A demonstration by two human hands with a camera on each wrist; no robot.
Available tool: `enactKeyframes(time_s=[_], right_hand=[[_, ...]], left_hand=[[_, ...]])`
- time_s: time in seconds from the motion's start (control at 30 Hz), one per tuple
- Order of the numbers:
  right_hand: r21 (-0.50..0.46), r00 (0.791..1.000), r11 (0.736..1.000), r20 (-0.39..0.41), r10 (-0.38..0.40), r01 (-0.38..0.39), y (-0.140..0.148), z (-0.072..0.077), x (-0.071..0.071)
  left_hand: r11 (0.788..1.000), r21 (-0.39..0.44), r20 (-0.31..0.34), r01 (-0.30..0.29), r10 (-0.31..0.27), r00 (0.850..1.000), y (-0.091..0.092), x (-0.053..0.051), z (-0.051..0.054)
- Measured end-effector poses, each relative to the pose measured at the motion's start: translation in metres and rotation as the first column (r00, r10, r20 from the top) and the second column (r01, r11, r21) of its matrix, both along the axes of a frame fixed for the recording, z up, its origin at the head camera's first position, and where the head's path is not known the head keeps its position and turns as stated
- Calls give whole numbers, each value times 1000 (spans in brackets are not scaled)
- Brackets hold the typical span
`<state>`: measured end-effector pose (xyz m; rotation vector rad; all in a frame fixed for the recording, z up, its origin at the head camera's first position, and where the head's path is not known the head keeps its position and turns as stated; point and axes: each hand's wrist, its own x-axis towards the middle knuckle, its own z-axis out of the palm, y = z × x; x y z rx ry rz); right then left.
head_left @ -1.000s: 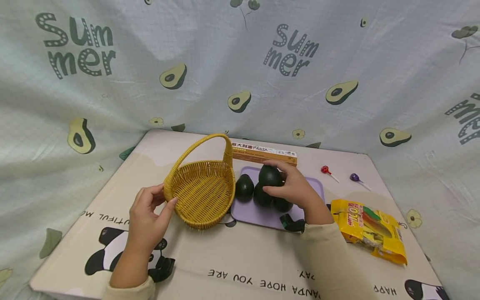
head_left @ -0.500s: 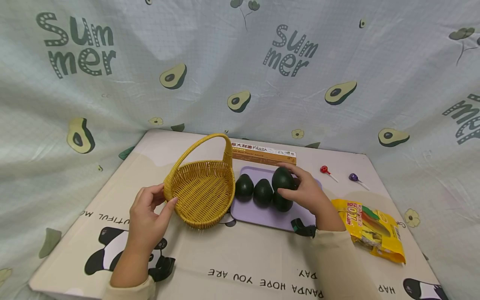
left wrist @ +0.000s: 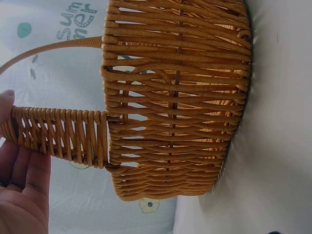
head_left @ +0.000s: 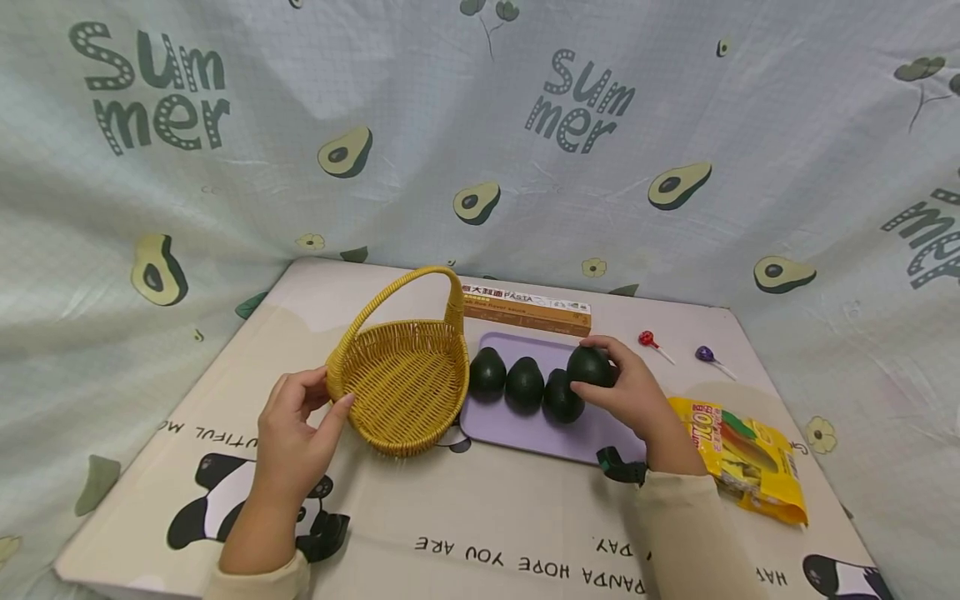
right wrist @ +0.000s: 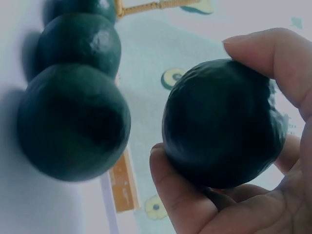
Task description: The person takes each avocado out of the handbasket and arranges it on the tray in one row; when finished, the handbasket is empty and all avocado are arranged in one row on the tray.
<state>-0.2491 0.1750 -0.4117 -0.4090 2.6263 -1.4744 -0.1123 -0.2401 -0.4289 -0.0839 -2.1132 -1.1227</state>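
My left hand [head_left: 295,433] grips the base of the handle of a yellow wicker basket [head_left: 408,392], which stands on the table with nothing inside it. In the left wrist view the fingers and thumb wrap the woven handle [left wrist: 63,134] beside the basket's wall. A dark green avocado [head_left: 589,367] is held between the thumb and fingers of my right hand [head_left: 628,393], above the right part of a lilac tray [head_left: 510,435]. Three more avocados lie in a row on the tray: the left one [head_left: 488,374], the middle one [head_left: 524,386] and the right one [head_left: 562,397].
Behind the tray lies a pasta box [head_left: 525,312]. To the right are a red lollipop [head_left: 651,342], a purple lollipop [head_left: 708,357] and a yellow candy bag [head_left: 750,462], partly behind my right forearm. A printed curtain [head_left: 420,125] hangs around the table.
My right hand has carried the avocado rightward, from above the middle of the row to beyond its right end. The left hand and basket have stayed in place.
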Motion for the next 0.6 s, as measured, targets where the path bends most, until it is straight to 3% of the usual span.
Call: enactKeyframes(time_s=[0.33,0.6], right_hand=[[-4,997,999,58,-54,54,15,-7,0],[79,993,992,69,-100,94,23,-15,0]], left_hand=[[1000,7,-11,4,-3,1000,-1,0,-1],[1000,8,-6,4,-4,1000,0,0,-2]])
